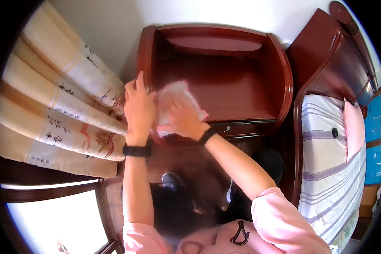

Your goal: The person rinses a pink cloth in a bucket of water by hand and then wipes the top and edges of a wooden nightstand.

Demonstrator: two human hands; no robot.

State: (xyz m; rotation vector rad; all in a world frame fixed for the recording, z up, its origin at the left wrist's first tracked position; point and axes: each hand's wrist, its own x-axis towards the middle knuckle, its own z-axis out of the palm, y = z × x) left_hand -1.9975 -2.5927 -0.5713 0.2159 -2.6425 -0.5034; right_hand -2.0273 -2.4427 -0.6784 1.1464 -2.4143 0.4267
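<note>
A dark red-brown wooden bedside cabinet [238, 98] with a glossy finish and raised curved sides stands before me. My left hand [139, 108] straddles the front of its left side panel [145, 54], with the thumb towards the inside and the index finger stretched along it. My right hand [182, 116] is pressed on a white cloth with a pink edge [176, 87], at the left of the cabinet's top surface. This hand is slightly blurred, and it hides part of the cloth. Below the surface is a drawer with a metal handle [227, 128].
Long cream curtains [66, 92] with printed writing and flowers hang close on the left, above a bright dark-framed window [57, 219]. A bed with a striped sheet [324, 177] and a curved wooden headboard [346, 73] stands at the right. A small black round object [335, 132] lies on it.
</note>
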